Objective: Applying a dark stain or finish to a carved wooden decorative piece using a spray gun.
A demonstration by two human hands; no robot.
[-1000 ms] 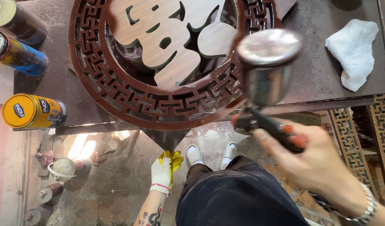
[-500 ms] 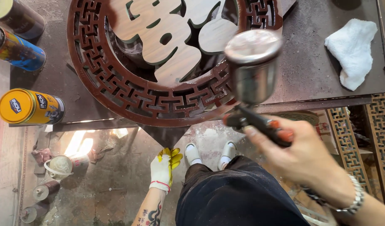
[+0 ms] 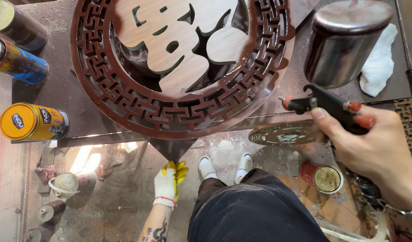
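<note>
Right hand (image 3: 372,152) fingers clamped on spray gun (image 3: 331,105) at 3 o'clock, wrist cut off, gloved left hand (image 3: 170,183) gripping a dark panel corner (image 3: 170,150) at 6 o'clock, carved round panel (image 3: 179,67) cropped at top.

A yellow cylindrical spray can with a dark label (image 3: 33,122) lies left; a blue can (image 3: 17,60) lies above it.

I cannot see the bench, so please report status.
Right hand grips spray gun. Gloved left hand under round carved panel. Spray cans stand left.

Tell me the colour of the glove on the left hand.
White with yellow fingers, on the left hand; seen in the head view.
</note>
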